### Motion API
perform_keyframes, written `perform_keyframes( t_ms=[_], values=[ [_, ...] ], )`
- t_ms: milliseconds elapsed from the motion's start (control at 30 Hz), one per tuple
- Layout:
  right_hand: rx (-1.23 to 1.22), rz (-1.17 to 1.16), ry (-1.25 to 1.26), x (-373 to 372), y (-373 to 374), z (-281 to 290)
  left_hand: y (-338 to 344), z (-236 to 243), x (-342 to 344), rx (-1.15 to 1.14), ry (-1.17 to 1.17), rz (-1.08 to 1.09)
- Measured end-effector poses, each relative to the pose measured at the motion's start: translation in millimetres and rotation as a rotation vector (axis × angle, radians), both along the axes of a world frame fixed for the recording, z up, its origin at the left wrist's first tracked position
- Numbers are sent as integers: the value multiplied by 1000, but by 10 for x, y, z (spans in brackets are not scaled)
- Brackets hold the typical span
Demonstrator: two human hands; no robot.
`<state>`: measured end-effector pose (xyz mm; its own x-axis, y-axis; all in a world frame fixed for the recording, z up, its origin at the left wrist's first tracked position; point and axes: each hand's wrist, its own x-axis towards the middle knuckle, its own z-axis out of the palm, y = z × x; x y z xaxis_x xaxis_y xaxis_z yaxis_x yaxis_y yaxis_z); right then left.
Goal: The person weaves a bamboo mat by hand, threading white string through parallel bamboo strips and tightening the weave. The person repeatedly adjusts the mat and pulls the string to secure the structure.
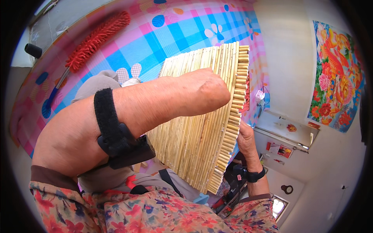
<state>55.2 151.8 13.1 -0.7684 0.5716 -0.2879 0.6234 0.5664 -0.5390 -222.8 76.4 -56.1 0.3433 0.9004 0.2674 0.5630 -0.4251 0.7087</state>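
Observation:
A stiff mat of pale yellow plant stalks, laid side by side, is held up tilted in front of me. Its cut stalk ends form a stepped right edge, with one stalk lying along them. My left arm reaches across its face, and my left hand bends down at the wrist near that edge, its fingers hidden from view. Below and to the right, my right hand grips the mat's edge from the side, its fingers partly behind the stalk ends. Black straps with small devices sit on both my forearms.
A bed with a pink and blue checked cover lies ahead. On it rests a red fluffy duster with a blue handle. A colourful fish poster hangs on the right wall, above a pale cabinet. A dark cylinder stands far left.

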Motion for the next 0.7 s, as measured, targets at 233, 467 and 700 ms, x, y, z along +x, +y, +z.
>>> perform_keyframes(
  t_ms=[233, 467, 700],
  values=[
    [45, 27, 15, -39, -18, 13, 22, -62, -7, -43, -59, -13],
    [191, 110, 12, -176, -53, 99, 22, 21, -14, 465, -165, 29],
    [-53, -67, 94, -172, -94, 87, 69, 77, 223, 593, -23, -164]
  ],
)
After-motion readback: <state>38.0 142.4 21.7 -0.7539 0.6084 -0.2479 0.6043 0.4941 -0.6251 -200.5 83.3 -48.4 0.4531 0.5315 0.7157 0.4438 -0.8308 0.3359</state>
